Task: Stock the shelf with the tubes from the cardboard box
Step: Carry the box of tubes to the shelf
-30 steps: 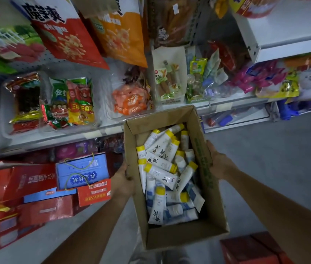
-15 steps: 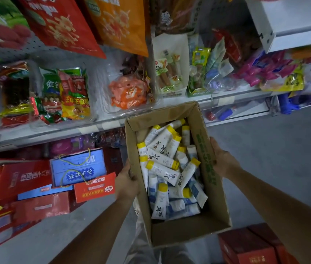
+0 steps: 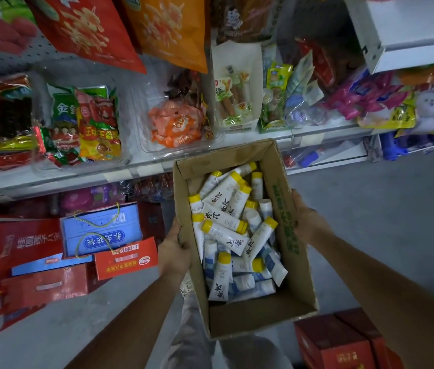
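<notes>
Near right, low: red cartons [image 3: 335, 342] on the floor.

Cardboard box [image 3: 258, 315] is held open-topped at mid-frame. Its long axis runs away from the person toward the shelf, and the far end almost meets the shelf edge. Green print runs along the right wall.

Left hand [image 3: 174, 251]: the grip is closed on the left wall near its rim. Right hand [image 3: 307, 222]: the grip is on the outside of the right wall, thumb up by the rim, fingers hidden below.

Tubes [image 3: 226, 222] are all inside the box, loosely heaped. They are white, most with yellow caps and a few with white ones. Several in the middle lie crosswise or on a diagonal. Those at the far end point their caps toward the shelf. One near the front lies lengthwise, cap away from the person.

Left, on the floor: a blue carton [image 3: 98, 230] with cord handles, on top of red ones.

Shelf [image 3: 77, 179] beyond: clear tubs of packets, one tub [image 3: 141, 129] holding orange packets. Above hang a red bag [image 3: 85, 27] and an orange bag [image 3: 168, 25].
</notes>
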`<state>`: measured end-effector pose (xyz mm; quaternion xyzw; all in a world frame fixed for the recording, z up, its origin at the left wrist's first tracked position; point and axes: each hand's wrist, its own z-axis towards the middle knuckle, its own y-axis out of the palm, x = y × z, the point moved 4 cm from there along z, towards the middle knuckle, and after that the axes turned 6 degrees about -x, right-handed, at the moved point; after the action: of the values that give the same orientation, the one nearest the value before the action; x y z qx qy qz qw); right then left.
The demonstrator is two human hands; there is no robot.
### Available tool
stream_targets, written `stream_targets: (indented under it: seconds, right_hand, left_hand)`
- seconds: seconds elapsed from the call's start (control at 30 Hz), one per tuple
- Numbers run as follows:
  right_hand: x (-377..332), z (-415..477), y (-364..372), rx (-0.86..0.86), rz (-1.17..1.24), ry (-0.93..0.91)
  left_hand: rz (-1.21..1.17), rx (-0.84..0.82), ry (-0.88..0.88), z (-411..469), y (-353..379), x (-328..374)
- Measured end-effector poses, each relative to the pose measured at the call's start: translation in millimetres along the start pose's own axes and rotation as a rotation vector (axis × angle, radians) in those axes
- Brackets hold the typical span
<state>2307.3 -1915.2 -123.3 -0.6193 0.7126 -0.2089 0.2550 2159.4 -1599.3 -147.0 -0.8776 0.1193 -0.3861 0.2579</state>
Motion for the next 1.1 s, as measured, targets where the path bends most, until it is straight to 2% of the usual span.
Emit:
stream_targets:
  seconds: [0.13, 0.5, 0.7, 0.93, 1.1]
  right_hand:
    - [-0.7, -0.6, 0.4, 0.0, 0.002, -0.007]
    - [17.5, 9.7, -1.5, -0.075, 0.092, -0.192]
    - [21.3, 16.0, 2.1, -0.046, 0.121, -0.27]
    - [23.3, 11.4, 2.7, -0.042, 0.214, -0.291]
    - [29.8, -2.3, 0.7, -0.067, 0.23, -0.284]
  left_hand:
    - [0.025, 0.033, 0.028, -2.7, 0.4, 3.0]
    - [0.072, 0.122, -0.145, -24.1, 14.4, 3.2]
    - [0.092, 0.169, -0.165, -41.7, 22.7, 2.8]
    - [0.083, 0.165, -0.13, -50.6, 24.2, 1.8]
    - [0.098, 0.121, -0.038, -62.3, 23.4, 0.0]
